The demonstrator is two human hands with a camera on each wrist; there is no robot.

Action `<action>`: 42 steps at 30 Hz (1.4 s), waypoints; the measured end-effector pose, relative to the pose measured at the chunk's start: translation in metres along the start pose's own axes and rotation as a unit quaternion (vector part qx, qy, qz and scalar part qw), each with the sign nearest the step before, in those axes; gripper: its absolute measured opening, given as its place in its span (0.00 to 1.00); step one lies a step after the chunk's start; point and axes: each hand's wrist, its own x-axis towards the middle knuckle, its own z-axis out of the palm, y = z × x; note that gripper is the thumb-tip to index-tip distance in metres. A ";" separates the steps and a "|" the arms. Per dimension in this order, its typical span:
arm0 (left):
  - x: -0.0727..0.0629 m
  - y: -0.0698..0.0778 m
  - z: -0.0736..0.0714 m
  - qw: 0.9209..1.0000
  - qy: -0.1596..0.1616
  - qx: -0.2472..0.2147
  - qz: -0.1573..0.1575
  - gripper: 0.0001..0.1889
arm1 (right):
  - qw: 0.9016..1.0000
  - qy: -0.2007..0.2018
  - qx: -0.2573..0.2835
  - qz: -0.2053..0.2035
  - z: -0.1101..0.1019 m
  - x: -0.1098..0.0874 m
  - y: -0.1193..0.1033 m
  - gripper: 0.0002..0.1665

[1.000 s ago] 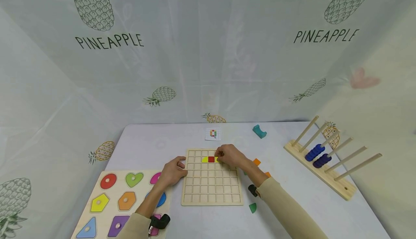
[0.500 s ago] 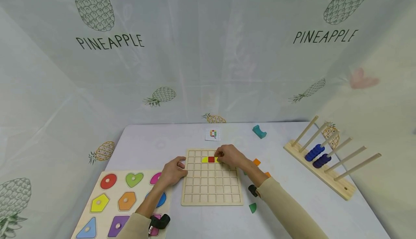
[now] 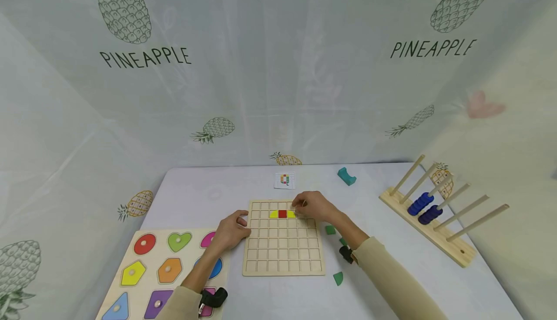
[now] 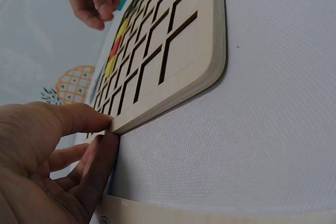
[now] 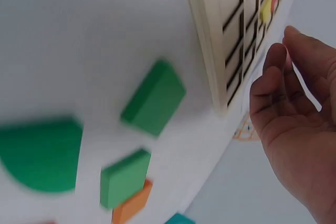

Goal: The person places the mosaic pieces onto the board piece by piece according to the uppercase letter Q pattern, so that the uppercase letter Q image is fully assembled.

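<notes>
A wooden grid board [image 3: 285, 257] lies mid-table. In one of its upper rows sit a yellow quarter-round piece [image 3: 273, 214], a red square [image 3: 282, 214] and another yellow piece [image 3: 291, 214], side by side. My left hand [image 3: 231, 228] holds the board's left edge; the left wrist view shows the thumb [image 4: 79, 116] against the frame with the other fingers curled below it. Above the board's upper right part hovers my right hand [image 3: 314, 205], fingers loosely bent. In the right wrist view nothing shows between its fingertips, and it is apart from the yellow piece.
Right of the board lie green pieces [image 3: 330, 230] and an orange piece [image 5: 132, 203]. A pattern card [image 3: 285, 180] and a teal block [image 3: 346, 176] are behind it. At left is a shape puzzle [image 3: 150, 252]; a wooden peg rack [image 3: 428, 228] with blue beads stands right.
My right hand has let go of the right yellow piece and moved slightly up and right, uncovering that piece. The left hand and board stay in place.
</notes>
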 end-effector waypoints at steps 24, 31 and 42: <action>-0.001 0.000 0.000 1.000 -0.003 -0.003 0.004 0.31 | 0.999 -0.030 0.018 0.039 -0.051 -0.064 0.060 0.09; -0.001 0.000 -0.002 1.000 -0.001 -0.004 0.012 0.31 | 0.998 -0.045 0.007 0.048 -0.054 -0.076 0.067 0.10; -0.001 -0.002 -0.002 1.000 -0.003 -0.005 0.015 0.31 | 0.996 -0.046 -0.011 0.070 -0.054 -0.087 0.078 0.14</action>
